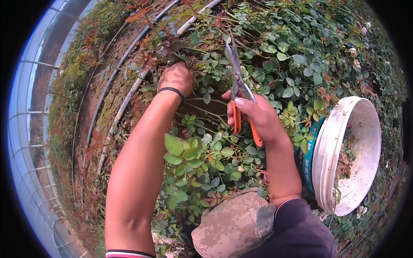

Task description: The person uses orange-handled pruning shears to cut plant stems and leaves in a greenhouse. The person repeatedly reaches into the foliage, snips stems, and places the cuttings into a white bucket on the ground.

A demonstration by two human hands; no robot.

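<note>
My left hand [176,79], with a dark band at the wrist, reaches into the rose stems [206,111] beside a pale pipe. Its fingers are hidden by leaves and by the back of the hand, so what it touches cannot be told. My right hand [258,111] holds pruning shears [237,75] with orange handles, the blades pointing away from me and nearly together. Green rose leaves [190,154] spread below and between my forearms.
A white plastic bucket [326,154] with a teal band leans at the right, some cut leaves [347,161] inside. Pale pipes [132,92] and a dark hose [113,75] run over soil at the left. Rose bushes stand around; a greenhouse wall [24,129] curves at the far left.
</note>
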